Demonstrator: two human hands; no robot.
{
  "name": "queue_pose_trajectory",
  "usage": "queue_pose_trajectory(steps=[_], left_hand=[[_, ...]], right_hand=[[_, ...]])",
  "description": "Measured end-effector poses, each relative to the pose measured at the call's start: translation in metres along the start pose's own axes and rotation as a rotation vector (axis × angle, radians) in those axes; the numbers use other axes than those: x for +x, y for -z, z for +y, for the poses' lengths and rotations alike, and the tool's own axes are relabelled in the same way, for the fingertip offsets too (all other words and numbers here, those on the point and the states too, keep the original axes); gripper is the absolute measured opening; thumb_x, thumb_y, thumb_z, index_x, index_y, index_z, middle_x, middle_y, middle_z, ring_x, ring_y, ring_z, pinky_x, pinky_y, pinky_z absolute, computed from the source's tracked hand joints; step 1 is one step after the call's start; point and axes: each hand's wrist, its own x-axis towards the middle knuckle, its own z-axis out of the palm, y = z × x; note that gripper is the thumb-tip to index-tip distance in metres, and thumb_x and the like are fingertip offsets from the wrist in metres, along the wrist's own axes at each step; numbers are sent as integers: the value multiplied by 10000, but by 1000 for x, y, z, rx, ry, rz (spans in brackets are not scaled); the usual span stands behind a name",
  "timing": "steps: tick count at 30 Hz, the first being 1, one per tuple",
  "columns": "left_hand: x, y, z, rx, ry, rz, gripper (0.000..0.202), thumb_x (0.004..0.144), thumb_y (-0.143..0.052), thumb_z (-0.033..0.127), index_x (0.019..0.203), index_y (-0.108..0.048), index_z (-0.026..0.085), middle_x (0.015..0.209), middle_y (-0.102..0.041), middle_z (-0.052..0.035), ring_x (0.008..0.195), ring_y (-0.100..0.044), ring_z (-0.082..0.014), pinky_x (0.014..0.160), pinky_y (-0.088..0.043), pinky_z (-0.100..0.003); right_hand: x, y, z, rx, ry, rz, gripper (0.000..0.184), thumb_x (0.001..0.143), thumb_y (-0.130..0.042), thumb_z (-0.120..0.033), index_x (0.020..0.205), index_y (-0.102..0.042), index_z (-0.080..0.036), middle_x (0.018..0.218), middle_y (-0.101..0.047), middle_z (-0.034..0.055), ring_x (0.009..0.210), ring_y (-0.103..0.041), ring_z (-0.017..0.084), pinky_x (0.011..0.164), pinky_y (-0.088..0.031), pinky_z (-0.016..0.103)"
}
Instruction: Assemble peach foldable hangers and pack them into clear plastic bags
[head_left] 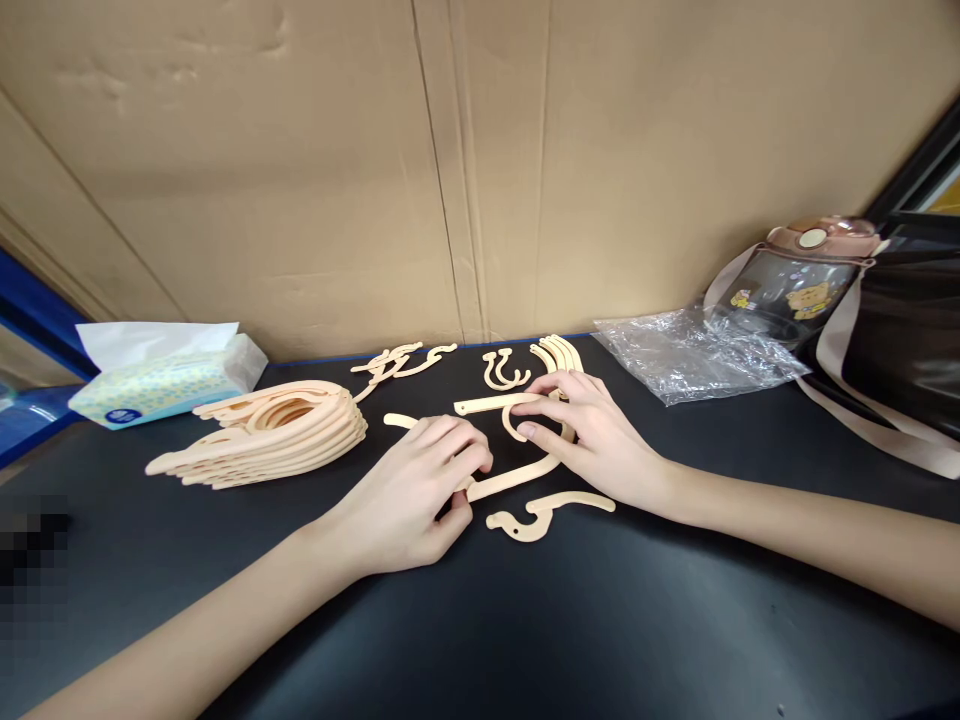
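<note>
A beige plastic piece, like a folding hanger frame, lies between my hands; its lower curved bar and upper bar show. My left hand has its fingers curled and closed around the left end of the lower bar. Another beige strip sticks out behind that hand. With thumb and fingers, my right hand grips the right side of the frame, beside a curled inner part. Just in front lies a loose hook-shaped beige part, untouched. My fingers hide some of the frame.
Folded beige hangers are stacked at left, near a tissue pack. Loose hanger parts, small hooks and curved arms lie at the back. Clear plastic wrap and a strapped bottle stand right, before a cardboard wall.
</note>
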Motion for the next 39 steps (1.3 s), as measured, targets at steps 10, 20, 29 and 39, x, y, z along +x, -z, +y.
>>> queue_pose_trajectory(steps=[10, 20, 29, 39], left_hand=[[1, -3, -3, 89, 64, 104, 275, 819, -423, 62, 1041, -543, 171, 1131, -591, -82, 1162, -487, -247, 1061, -386, -462], [1, -6, -6, 295, 158, 194, 184, 852, -487, 123, 1015, -545, 185, 1185, -586, -90, 1254, -433, -302, 1116, -269, -558], [-1, -5, -5, 393, 458, 218, 189, 906, -464, 259, 1089, -467, 211, 807, -590, -1, 625, -602, -170, 511, -385, -248], [0, -6, -7, 132, 531, 199, 194, 915, -386, 250, 1086, -473, 229, 711, -588, 55, 573, -603, -125, 468, -353, -193]], right_hand=[[-1, -1, 0, 6, -78, 18, 231, 961, -497, -380, 1079, -672, -284, 1153, -577, 46, 1104, -547, 224, 1032, -370, 457], [0, 0, 2, 8, -104, 3, 250, 971, -473, -392, 1021, -694, -285, 1098, -561, 45, 1078, -550, 210, 1018, -363, 449], [1, 0, 3, 5, -52, -51, 297, 975, -466, -388, 867, -719, -275, 984, -578, 29, 1029, -554, 200, 993, -368, 427], [0, 3, -1, 58, 33, -78, 358, 1016, -359, -339, 1012, -714, -287, 973, -574, 27, 1005, -539, 185, 962, -369, 377]])
